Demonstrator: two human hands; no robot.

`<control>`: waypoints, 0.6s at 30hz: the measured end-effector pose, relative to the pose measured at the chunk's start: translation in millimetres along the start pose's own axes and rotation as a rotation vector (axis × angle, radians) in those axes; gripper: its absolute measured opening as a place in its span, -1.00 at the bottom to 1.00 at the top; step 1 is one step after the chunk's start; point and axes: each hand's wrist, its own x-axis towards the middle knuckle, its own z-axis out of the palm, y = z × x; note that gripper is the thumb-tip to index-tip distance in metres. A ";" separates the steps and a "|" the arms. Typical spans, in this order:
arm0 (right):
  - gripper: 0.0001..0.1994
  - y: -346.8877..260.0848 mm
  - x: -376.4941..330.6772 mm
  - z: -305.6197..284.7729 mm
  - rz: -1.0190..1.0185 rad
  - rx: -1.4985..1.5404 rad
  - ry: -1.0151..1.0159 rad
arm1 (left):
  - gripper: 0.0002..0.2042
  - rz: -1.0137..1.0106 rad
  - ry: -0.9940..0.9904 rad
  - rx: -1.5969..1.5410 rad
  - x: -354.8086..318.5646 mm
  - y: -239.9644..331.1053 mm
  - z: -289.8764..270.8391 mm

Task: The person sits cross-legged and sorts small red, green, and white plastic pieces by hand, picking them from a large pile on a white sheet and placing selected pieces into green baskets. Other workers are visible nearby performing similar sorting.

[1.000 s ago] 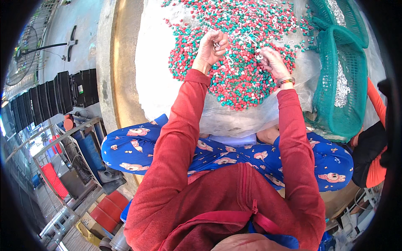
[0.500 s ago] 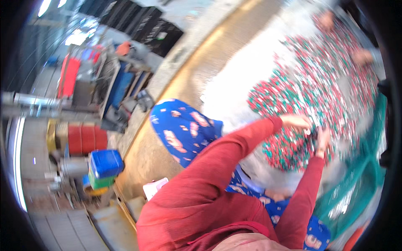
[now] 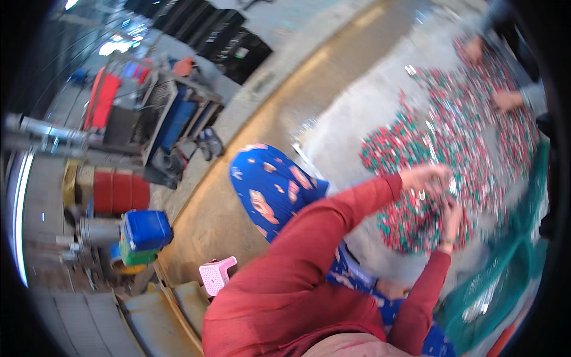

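Over a spread of small red, green and silvery pieces point(image 3: 404, 144) on the grey floor, my two hands are close together. My left hand point(image 3: 427, 177) reaches in from the left, slightly blurred, its fingers stretched out and apart from the thumb. A small shiny pale piece point(image 3: 453, 185) shows by its fingertips. Below it, my right hand point(image 3: 452, 221) is low over the heap with its fingers bent together; what lies in them, if anything, is too small to make out. The pieces are too small and smeared to name.
Another person's hands point(image 3: 507, 100) work in the pieces at the upper right. Green netting point(image 3: 493, 285) lies at the right. A pink stool point(image 3: 215, 276) and a blue jerrycan point(image 3: 147, 230) stand left, near a red drum point(image 3: 122, 190). Black crates point(image 3: 238, 52) line the back.
The view has shifted slightly and is sharper. My left hand's fingers have straightened and lifted a little; my right hand has drawn slightly down and left.
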 end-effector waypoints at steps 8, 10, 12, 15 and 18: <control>-0.79 6.8 -33.4 -14.9 0.397 0.472 0.065 | -0.75 0.131 0.066 1.680 37.7 -20.4 -48.9; -0.84 -0.7 -39.2 -18.6 0.445 0.809 0.008 | -0.77 0.248 -0.031 2.091 34.4 -38.4 -54.5; -0.84 -8.5 -40.8 -22.5 0.424 0.893 0.002 | -0.87 0.217 -0.074 2.224 34.8 -50.9 -54.5; -0.81 -13.9 -41.0 -25.2 0.354 0.942 -0.032 | -0.85 0.235 -0.086 2.271 33.0 -53.0 -51.1; -0.78 -13.0 -41.1 -24.2 0.342 1.000 -0.048 | -0.86 0.222 -0.062 1.893 26.3 -37.6 -39.1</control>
